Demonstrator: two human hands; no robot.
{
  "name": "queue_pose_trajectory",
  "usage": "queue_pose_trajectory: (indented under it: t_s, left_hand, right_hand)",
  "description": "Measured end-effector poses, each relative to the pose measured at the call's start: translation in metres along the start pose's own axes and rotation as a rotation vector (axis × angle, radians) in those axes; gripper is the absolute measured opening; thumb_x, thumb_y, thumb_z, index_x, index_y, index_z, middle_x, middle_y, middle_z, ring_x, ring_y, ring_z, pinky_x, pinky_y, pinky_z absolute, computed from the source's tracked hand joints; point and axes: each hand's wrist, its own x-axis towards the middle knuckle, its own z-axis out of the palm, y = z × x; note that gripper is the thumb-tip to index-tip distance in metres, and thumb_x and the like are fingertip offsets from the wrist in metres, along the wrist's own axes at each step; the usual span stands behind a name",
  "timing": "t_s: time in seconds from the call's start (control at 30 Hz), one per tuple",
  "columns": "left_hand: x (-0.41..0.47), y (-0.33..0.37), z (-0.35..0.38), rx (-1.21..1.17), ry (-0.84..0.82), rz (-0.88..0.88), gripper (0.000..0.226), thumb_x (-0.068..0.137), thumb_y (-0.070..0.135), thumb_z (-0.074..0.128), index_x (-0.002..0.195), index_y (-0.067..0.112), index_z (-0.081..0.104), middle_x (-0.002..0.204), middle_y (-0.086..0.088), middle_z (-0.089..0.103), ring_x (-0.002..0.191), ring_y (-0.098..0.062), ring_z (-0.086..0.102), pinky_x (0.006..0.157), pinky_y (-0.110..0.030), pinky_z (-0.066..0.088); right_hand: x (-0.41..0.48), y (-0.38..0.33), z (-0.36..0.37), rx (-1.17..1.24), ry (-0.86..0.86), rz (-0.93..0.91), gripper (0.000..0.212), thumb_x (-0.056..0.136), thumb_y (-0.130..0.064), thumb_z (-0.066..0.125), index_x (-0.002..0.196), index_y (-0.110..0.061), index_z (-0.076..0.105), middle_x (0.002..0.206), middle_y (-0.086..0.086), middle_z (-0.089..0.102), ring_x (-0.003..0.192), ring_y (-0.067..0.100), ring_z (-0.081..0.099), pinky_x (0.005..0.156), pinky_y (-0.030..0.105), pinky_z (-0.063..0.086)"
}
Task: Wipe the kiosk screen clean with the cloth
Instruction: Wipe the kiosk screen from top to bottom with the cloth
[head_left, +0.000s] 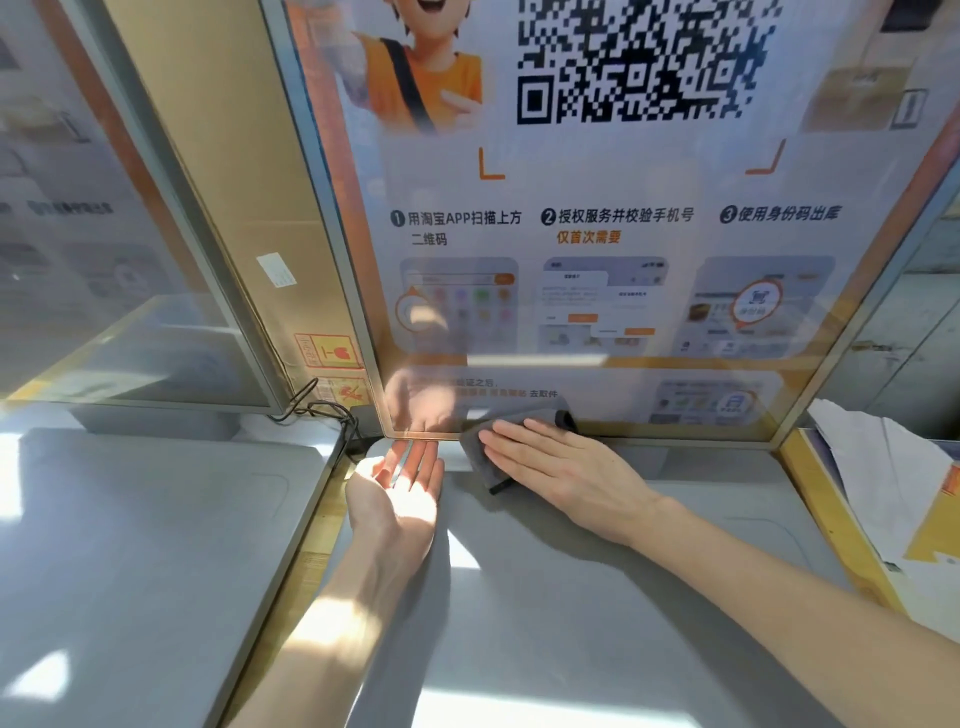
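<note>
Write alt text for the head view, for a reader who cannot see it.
A person's right hand presses a grey cloth flat at the bottom edge of a kiosk screen showing a QR code. The left hand lies open, palm up, beside it.

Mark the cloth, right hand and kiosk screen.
cloth (470, 451): head view, grey edge left of the fingertips.
right hand (561, 467): head view, back of the hand.
kiosk screen (623, 156): head view, blank middle of the display.
</note>
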Motion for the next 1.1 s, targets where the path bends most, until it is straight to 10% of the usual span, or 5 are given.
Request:
queue_pose_trajectory:
  t_s: [0.2, 0.37, 0.53, 0.87, 1.1]
  left_hand:
    - [-0.002, 0.016, -0.007, 0.013, -0.034, 0.059, 0.043, 0.101, 0.013, 0.027, 0.130, 0.003, 0.058, 0.126, -0.018, 0.067, 0.121, -0.031, 0.063, 0.115, -0.042, 0.042]
    - [-0.001, 0.022, -0.009, 0.030, -0.045, 0.051, 0.043, 0.104, 0.017, 0.026, 0.125, 0.002, 0.060, 0.117, -0.015, 0.069, 0.103, -0.025, 0.066, 0.093, -0.036, 0.049]
    - [-0.001, 0.022, -0.012, 0.004, -0.035, 0.019, 0.043, 0.107, 0.022, 0.028, 0.125, -0.001, 0.059, 0.126, -0.019, 0.066, 0.123, -0.034, 0.061, 0.118, -0.045, 0.041]
    - [-0.010, 0.001, -0.014, 0.183, 0.045, 0.083, 0.031, 0.099, -0.003, 0.033, 0.101, 0.000, 0.064, 0.099, -0.015, 0.066, 0.084, -0.022, 0.066, 0.086, -0.033, 0.051]
    - [-0.033, -0.041, -0.003, 0.383, 0.018, -0.015, 0.031, 0.102, 0.007, 0.051, 0.131, 0.001, 0.061, 0.137, -0.017, 0.063, 0.115, -0.023, 0.063, 0.101, -0.033, 0.046]
  right_hand:
    - [0.095, -0.018, -0.009, 0.020, 0.284, 0.185, 0.056, 0.099, 0.014, 0.043, 0.152, -0.001, 0.049, 0.161, 0.013, 0.046, 0.152, 0.029, 0.040, 0.129, 0.042, 0.026]
    - [0.149, -0.026, -0.003, -0.027, 0.395, 0.167, 0.042, 0.109, 0.003, 0.043, 0.148, -0.003, 0.056, 0.158, 0.010, 0.052, 0.149, 0.026, 0.046, 0.126, 0.040, 0.034]
    - [0.132, -0.029, 0.015, -0.152, 0.204, -0.030, 0.050, 0.104, -0.001, 0.052, 0.154, -0.006, 0.050, 0.164, 0.010, 0.044, 0.154, 0.025, 0.038, 0.129, 0.040, 0.028]
    - [0.080, -0.027, 0.015, -0.111, -0.110, -0.171, 0.060, 0.090, -0.019, 0.080, 0.147, -0.014, 0.059, 0.156, 0.000, 0.055, 0.146, 0.014, 0.049, 0.124, 0.032, 0.034]
    - [0.028, -0.021, -0.010, 0.014, -0.251, -0.098, 0.035, 0.094, -0.017, 0.073, 0.129, -0.017, 0.075, 0.139, -0.001, 0.069, 0.134, 0.016, 0.062, 0.121, 0.032, 0.037]
